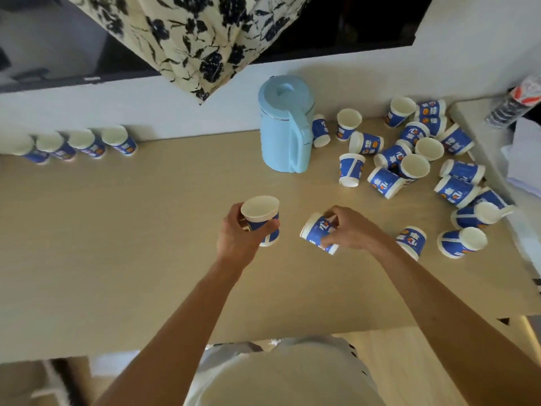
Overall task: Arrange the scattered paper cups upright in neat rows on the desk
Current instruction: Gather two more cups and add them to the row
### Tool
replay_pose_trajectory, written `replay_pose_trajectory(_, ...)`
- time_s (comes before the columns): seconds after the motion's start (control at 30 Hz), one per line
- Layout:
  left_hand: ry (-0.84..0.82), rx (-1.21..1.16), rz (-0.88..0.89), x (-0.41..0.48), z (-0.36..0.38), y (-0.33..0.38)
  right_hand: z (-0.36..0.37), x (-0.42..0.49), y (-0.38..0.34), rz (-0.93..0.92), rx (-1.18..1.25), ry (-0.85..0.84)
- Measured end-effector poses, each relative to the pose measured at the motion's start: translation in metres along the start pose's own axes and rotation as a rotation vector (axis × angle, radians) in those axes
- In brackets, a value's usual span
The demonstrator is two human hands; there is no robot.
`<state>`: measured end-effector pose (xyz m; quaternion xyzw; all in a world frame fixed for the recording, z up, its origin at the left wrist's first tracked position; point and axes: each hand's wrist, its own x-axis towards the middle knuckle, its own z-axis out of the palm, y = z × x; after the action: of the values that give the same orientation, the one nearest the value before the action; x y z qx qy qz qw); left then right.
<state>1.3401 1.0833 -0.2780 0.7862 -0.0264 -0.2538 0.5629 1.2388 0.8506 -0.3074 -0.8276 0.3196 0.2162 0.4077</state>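
My left hand (238, 232) grips an upright blue-and-white paper cup (260, 213) just above the wooden desk (146, 230). My right hand (349, 230) is closed on a second paper cup (314, 231) that lies tilted on its side, rim to the left. Several more cups lie scattered on the desk's right side (409, 159), some upright, some on their sides or upside down. A row of several upright cups (85, 143) stands along the wall at the far left.
A light blue kettle (285, 124) stands at the back centre, left of the scattered cups. A flowered curtain (199, 36) hangs above it. A white ledge (480, 136) with papers borders the desk's right side.
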Motion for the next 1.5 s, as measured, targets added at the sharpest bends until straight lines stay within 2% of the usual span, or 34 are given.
replay_pose_trajectory(0.1, 0.131, -0.036, -0.014, 0.0, -0.046, -0.006, 0.03, 0.014, -0.039, -0.146, 0.24, -0.019)
replay_pose_trajectory(0.3, 0.32, -0.057, -0.019, 0.007, -0.126, -0.02, 0.084, 0.037, -0.125, -0.306, 0.395, -0.025)
replay_pose_trajectory(0.57, 0.389, -0.111, 0.034, 0.04, -0.224, -0.03, 0.147, 0.083, -0.244, -0.383, 0.585, 0.079)
replay_pose_trajectory(0.8, 0.359, -0.143, 0.104, 0.106, -0.289, -0.059, 0.209, 0.162, -0.31, -0.418, 0.603, 0.212)
replay_pose_trajectory(1.07, 0.342, -0.146, 0.242, 0.17, -0.329, -0.125, 0.253, 0.269, -0.361, -0.539, 0.543, 0.389)
replay_pose_trajectory(1.27, 0.363, -0.127, 0.266, 0.193, -0.334, -0.154, 0.257, 0.318, -0.376, -0.587, 0.456, 0.549)
replay_pose_trajectory(1.5, 0.339, -0.083, 0.312, 0.202, -0.336, -0.158, 0.257, 0.339, -0.371, -0.593, 0.396, 0.616)
